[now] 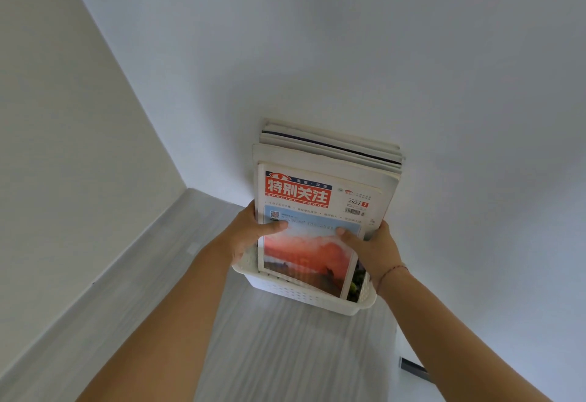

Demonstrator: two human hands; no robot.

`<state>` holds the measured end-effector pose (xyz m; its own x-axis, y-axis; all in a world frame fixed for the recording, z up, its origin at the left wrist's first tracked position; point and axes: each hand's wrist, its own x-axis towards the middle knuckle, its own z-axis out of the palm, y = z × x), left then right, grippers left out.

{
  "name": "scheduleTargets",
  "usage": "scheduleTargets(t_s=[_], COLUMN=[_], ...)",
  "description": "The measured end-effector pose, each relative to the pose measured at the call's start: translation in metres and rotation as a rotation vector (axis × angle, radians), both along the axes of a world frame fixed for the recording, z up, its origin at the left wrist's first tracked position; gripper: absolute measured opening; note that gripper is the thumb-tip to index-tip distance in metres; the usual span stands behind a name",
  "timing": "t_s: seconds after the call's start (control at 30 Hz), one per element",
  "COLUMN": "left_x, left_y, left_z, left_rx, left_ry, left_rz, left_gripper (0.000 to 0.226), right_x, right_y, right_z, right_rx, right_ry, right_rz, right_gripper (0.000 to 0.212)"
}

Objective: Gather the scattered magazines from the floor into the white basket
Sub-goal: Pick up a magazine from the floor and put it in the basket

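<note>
A white perforated basket (pixel 304 294) stands on the grey floor against the white wall. Several magazines (pixel 329 154) stand upright in it and lean on the wall. The front magazine (pixel 312 208) has a red title block and an orange sunset picture. My left hand (pixel 249 235) grips the stack's left edge, thumb across the front cover. My right hand (pixel 372 248) grips the right edge, thumb on the cover as well. The stack's lower ends are hidden inside the basket.
The spot is a corner: a white wall (pixel 412 53) rises behind the basket and another wall (pixel 63 116) runs along the left. Grey wood-grain floor (pixel 285 347) lies in front. A small dark object (pixel 412 365) sits by the wall at lower right.
</note>
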<state>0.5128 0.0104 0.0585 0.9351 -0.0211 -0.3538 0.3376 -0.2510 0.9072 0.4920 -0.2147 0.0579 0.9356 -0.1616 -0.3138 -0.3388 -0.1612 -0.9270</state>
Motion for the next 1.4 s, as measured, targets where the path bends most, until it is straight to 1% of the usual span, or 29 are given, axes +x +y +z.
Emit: scheduleTargets(t_s=[0.1,0.2,0.23,0.3,0.33,0.37,0.4,0.47,0.5,0.6,0.7,0.83,0.97,1.23,1.4], left_x=[0.003,0.002,0.002,0.000,-0.004,-0.008,-0.013,-0.020,-0.022,-0.018,-0.008,0.004,0.003,-0.007,-0.038], left_y=[0.001,-0.001,-0.001,0.003,0.007,0.011,0.014,0.018,0.018,0.016,0.015,0.017,0.019,0.022,0.030], left_z=[-0.001,0.001,0.001,-0.002,-0.004,-0.006,-0.009,-0.014,-0.015,-0.017,-0.016,-0.020,-0.024,-0.018,-0.021], left_rx=[0.025,0.157,0.198,0.247,0.263,0.279,0.301,0.350,0.360,0.335,0.321,0.298,0.282,0.224,0.159], left_ry=[-0.020,-0.024,-0.023,0.004,0.033,0.069,0.099,0.123,0.121,0.093,0.064,0.039,0.025,0.030,0.059], left_rz=[-0.017,-0.053,-0.064,-0.067,-0.070,-0.080,-0.093,-0.095,-0.075,0.000,0.056,0.114,0.119,0.133,0.140], left_gripper=[0.054,0.060,0.065,0.072,0.072,0.071,0.070,0.066,0.064,0.058,0.058,0.053,0.047,0.046,0.043], right_x=[-0.002,-0.005,-0.007,-0.011,-0.014,-0.017,-0.020,-0.026,-0.027,-0.026,-0.024,-0.023,-0.024,-0.030,-0.040], right_y=[-0.001,-0.005,-0.008,-0.015,-0.018,-0.019,-0.020,-0.016,-0.013,-0.003,0.005,0.011,0.008,0.000,-0.002], right_z=[-0.001,-0.001,-0.002,-0.007,-0.012,-0.018,-0.024,-0.035,-0.039,-0.043,-0.047,-0.051,-0.050,-0.044,-0.036], right_rx=[-0.059,-0.054,-0.049,-0.024,-0.019,-0.021,-0.020,0.002,0.007,-0.011,0.016,0.029,0.054,0.046,0.051], right_ry=[-0.018,-0.017,-0.004,0.055,0.104,0.154,0.192,0.225,0.226,0.198,0.203,0.206,0.199,0.144,0.147], right_rz=[0.032,0.070,0.071,0.034,0.003,-0.021,-0.028,-0.029,-0.046,-0.141,-0.197,-0.216,-0.175,-0.063,-0.018], right_gripper=[0.053,0.051,0.054,0.066,0.070,0.068,0.060,0.031,0.023,0.016,0.016,0.019,0.021,0.018,0.029])
